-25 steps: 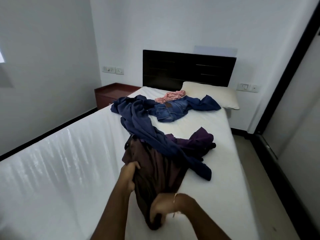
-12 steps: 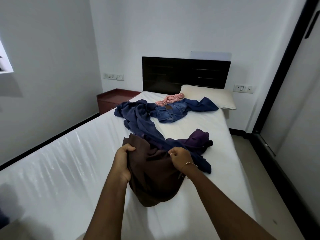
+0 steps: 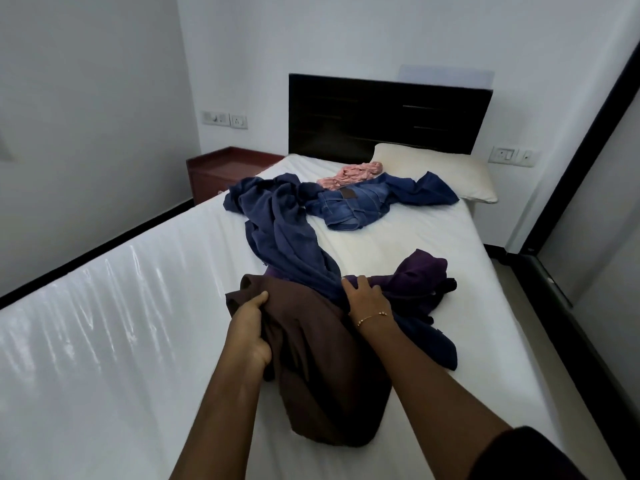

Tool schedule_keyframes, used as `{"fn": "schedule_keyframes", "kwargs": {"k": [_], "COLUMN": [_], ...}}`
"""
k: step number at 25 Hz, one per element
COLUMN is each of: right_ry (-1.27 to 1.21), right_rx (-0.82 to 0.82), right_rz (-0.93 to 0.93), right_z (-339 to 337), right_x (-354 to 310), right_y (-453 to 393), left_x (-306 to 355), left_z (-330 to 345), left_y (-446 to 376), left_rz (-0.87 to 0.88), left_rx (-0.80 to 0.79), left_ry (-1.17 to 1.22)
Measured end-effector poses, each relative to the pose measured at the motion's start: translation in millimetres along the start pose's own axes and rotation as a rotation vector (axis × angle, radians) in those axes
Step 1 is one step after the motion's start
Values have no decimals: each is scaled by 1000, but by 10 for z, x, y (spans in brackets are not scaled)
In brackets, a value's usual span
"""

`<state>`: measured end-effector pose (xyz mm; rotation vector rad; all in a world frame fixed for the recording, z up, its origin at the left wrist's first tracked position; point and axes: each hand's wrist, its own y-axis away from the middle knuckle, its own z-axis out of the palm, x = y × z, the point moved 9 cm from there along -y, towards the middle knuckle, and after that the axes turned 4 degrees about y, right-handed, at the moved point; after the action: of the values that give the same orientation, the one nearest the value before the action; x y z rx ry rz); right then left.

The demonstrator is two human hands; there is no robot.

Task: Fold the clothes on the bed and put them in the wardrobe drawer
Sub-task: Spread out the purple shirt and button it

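Note:
A brown garment lies bunched on the white bed in front of me. My left hand grips its left edge, thumb on top. My right hand reaches past the brown cloth, its fingers over the long navy garment where that meets the purple garment; whether they grip cloth is hidden. Farther up the bed lie blue jeans and a pink garment. The wardrobe drawer is out of view.
A cream pillow rests against the dark headboard. A reddish bedside table stands at the bed's far left corner. A narrow floor strip runs along the right side, next to a dark-framed sliding panel.
The brown garment has been laid lower on the bed. My right hand let go of its top edge and moved forward onto the navy and purple cloth; my left hand keeps its grip.

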<state>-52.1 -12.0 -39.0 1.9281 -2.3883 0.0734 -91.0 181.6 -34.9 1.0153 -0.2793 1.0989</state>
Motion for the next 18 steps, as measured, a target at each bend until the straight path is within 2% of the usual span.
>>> {"fn": "schedule_keyframes", "kwargs": {"k": [3,7,10,12,13,14,15,17,18], "right_ry": [171,169,93,-19,-73,-190,-410,-829,-856], "right_rx": [-171,-370,-322,-196,-190,-233,-311,-545,-621], "right_rz": [-71,-75,-73,-127,-184,-239,-243,-181,-176], "right_z": [-3,-453,-838,-1091,-1171,-1174,-1146,-967,-881], "right_x": [-107,-168,-237,-358,-461,-570,-655,-800,-856], "right_y": [-199,-430,-754,-965,-1017,-1063,-1052,-1002,-994], "left_x": [-92,-252,-292,-302,-310,-322,-336,-353,-354], "left_z": [3,14,15,-1,-1,-3,5,7,4], "left_y": [-231,-370,-480,-533,-549,-567,-574,-586,-593], "left_rz": [-9,-37,-48,-57,-63,-64,-66,-71,-71], "left_rx": [19,48,38,36,34,30,21,25,30], "left_ry": [30,18,23,40,44,39,33,36,42]}}
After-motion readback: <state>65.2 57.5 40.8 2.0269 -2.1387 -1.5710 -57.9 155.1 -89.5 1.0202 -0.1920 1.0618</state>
